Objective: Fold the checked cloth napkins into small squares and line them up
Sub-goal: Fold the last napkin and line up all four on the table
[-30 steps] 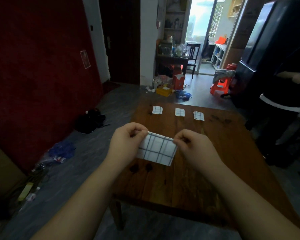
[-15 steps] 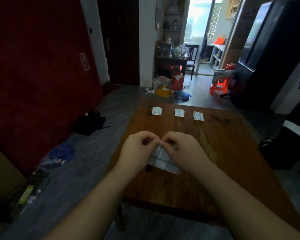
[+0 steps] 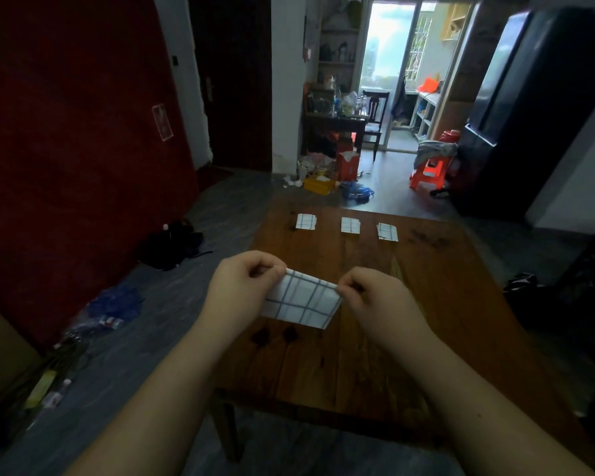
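Left hand (image 3: 241, 290) and right hand (image 3: 378, 304) each pinch a top corner of the napkin (image 3: 301, 300). Best to meet corners squarely, then press the crease flat.

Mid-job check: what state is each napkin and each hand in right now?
Held napkin: partly folded, held over the table.
Left hand: pinches its top left corner.
Right hand: pinches its top right corner.
Three folded napkins: small squares, flat in a row, apart.

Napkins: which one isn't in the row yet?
The big napkin pinched between the left hand and right hand. The three small squares lie in a row on the table.
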The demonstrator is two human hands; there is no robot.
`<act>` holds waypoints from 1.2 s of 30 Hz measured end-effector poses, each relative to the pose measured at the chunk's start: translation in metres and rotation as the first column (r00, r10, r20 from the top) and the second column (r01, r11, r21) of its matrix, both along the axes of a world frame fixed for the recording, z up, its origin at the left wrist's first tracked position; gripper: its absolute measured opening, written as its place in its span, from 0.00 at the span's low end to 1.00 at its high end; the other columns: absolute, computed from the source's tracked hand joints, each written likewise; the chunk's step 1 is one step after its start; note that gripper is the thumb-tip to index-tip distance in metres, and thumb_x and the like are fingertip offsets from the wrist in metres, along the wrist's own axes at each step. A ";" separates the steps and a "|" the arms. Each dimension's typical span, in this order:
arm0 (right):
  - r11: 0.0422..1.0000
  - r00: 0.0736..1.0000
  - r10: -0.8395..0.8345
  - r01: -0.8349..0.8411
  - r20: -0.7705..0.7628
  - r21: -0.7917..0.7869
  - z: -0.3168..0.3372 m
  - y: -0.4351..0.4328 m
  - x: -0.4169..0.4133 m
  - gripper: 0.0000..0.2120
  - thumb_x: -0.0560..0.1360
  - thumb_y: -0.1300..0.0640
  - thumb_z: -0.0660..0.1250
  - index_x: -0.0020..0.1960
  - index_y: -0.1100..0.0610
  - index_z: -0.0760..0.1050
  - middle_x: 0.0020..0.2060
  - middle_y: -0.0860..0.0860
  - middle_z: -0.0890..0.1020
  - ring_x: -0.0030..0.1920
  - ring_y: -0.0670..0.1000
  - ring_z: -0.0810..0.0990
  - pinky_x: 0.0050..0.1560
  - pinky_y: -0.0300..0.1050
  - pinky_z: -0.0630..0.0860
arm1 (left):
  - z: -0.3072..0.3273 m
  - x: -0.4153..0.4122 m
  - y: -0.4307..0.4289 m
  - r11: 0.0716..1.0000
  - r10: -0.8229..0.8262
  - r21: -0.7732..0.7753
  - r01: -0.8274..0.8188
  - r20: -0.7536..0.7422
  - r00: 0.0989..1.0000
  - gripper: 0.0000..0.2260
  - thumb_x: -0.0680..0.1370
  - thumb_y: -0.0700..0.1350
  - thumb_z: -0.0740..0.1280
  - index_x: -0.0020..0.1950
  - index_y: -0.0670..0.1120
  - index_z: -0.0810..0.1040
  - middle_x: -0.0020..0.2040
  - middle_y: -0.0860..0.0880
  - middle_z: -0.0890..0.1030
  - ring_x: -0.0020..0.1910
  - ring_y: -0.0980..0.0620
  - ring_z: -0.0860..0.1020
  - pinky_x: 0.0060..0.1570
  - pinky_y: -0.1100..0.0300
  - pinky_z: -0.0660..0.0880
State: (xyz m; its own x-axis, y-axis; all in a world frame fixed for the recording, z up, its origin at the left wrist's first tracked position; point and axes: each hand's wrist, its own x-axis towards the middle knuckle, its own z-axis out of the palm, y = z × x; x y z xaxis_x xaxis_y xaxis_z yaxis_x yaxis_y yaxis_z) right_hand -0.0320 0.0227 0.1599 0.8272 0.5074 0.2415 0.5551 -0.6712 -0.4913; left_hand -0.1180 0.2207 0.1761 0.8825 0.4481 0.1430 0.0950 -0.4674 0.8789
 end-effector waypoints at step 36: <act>0.957 0.996 0.011 0.016 -0.092 0.291 0.018 -0.018 -0.001 0.09 0.80 0.54 0.64 0.42 0.43 0.72 0.42 0.42 0.78 0.45 0.36 0.75 0.42 0.34 0.68 | -0.006 0.006 -0.035 0.973 -0.173 0.124 0.197 -0.182 0.968 0.07 0.80 0.48 0.67 0.47 0.62 0.78 0.50 0.60 0.80 0.53 0.60 0.77 0.57 0.54 0.77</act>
State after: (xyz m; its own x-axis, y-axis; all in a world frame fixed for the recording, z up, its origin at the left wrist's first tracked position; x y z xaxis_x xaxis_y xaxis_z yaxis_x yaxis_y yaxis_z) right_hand -0.0330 0.0049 0.1783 0.8537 0.4246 0.3016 0.4974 -0.4930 -0.7138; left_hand -0.1119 0.1854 0.1701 0.9648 0.2609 0.0340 0.1367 -0.6077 0.7823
